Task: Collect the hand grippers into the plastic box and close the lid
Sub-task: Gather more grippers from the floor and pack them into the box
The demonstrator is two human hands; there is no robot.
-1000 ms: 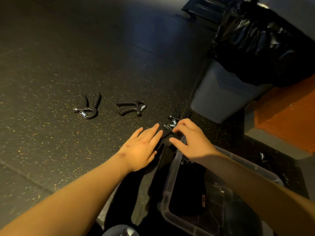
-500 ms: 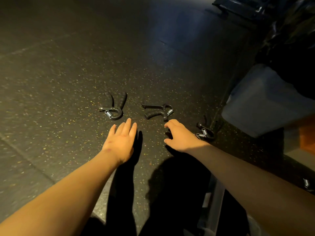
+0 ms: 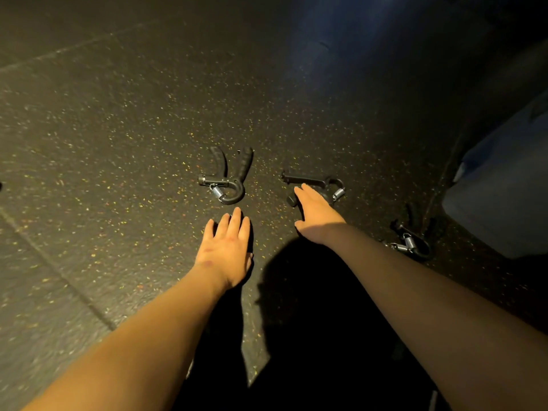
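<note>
Hands reach for scattered gym gear: a person's left hand (image 3: 226, 247) lies flat, fingers straight and together, holding nothing, on a dark rubber floor (image 3: 118, 143) flecked with yellow. Just ahead of its fingertips sits the first hand gripper (image 3: 234, 185) — a black V whose two ribbed handles point away from the person. Its curved loop and coiled steel spring face the hand, and a knurled adjuster knob sticks out to the hand's outer side. The right hand (image 3: 315, 215) stretches out, fingers straight and uncurled, over the lower handle of the second hand gripper (image 3: 308, 180). This one lies crosswise, long axis left to right, handles aimed toward the left hand and shiny spring at the opposite end; whether the fingers press it cannot be told. A third hand gripper (image 3: 412, 238) lies in shadow outside the right forearm — springs glinting — near a smooth grey bin (image 3: 504, 188).
</note>
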